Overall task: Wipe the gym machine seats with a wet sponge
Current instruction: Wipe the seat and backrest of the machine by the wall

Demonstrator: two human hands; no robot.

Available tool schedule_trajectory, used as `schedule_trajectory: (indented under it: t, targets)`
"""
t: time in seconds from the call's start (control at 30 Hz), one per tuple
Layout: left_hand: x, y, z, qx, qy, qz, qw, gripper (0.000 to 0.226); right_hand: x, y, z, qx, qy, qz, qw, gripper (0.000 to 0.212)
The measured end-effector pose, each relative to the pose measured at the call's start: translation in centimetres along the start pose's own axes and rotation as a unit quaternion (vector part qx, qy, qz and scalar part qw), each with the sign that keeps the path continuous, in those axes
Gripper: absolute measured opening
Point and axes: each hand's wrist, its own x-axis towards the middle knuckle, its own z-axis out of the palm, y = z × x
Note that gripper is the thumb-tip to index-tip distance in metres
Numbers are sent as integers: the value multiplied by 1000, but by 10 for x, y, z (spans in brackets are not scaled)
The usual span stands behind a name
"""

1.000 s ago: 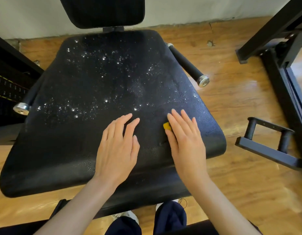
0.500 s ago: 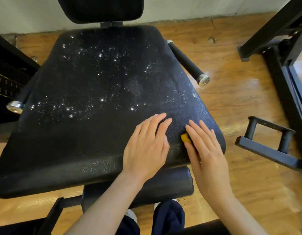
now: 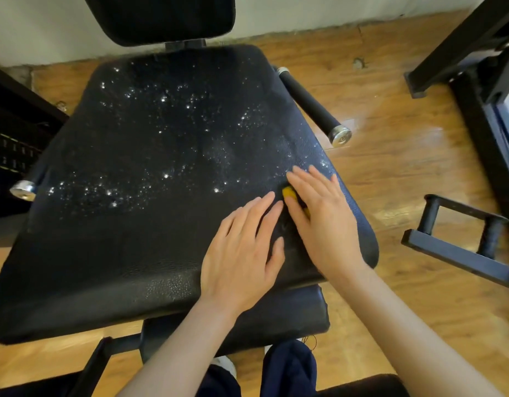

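While we look down from head height, a black padded gym machine seat (image 3: 150,196) fills most of the view, and we describe it from left to right. At the far left edge we see a dark weight stack (image 3: 10,150) and a chrome-capped handle end (image 3: 23,189) poking out from beside the seat. Water droplets (image 3: 161,156) glisten across the seat's middle and far part, while the near strip looks dull. Beyond the seat rises a black backrest pad (image 3: 161,15). Toward the seat's near right corner, our left hand (image 3: 242,250) rests flat on the vinyl, fingers straight and relaxed, grasping nothing. Just beside it, our right hand (image 3: 325,222) presses down with flat, spread fingers on a yellow sponge (image 3: 289,193), of which only a small edge shows by the fingers. Right of the seat, a black foam-covered handle (image 3: 310,106) with a chrome cap angles over the wooden floor (image 3: 390,173). Farther right stands a black metal frame (image 3: 476,90) and a low black bracket (image 3: 459,239).
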Motion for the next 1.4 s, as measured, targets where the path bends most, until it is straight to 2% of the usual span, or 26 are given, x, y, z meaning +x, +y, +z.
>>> schedule_trajectory:
  t: [0.07, 0.2, 0.37, 0.53, 0.7, 0.87, 1.03, 1.23, 1.4]
  targets:
    - [1, -1, 2, 20, -11, 3, 1000, 57, 11, -1, 0, 15, 3, 3, 1000, 37]
    - [-1, -2, 2, 44, -29, 9, 999, 64, -63, 7, -14, 13, 16, 10, 1000, 39]
    - [1, -1, 1, 55, -34, 11, 998, 63, -9, 21, -13, 29, 26, 44, 998, 37]
    - [0, -1, 1, 57, -45, 16, 997, 60, -65, 23, -21, 26, 31, 50, 998, 41]
    - [1, -1, 0, 60, -47, 13, 997, 59, 7, 28, -12, 25, 42, 82, 995, 39]
    - [1, -2, 0, 58, -58, 16, 997, 60, -43, 25, -20, -5, 43, 81, 996, 43]
    - [3, -1, 0, 61, -61, 12, 996, 61, 38, 30, -6, 1, 33, 86, 996, 41]
    - [0, -1, 0, 62, -70, 10, 996, 63, -23, 31, -23, -30, 12, 65, 997, 43]
    - [2, 0, 0, 68, -65, 7, 996, 62, 65, 27, -3, 12, -6, 48, 999, 44]
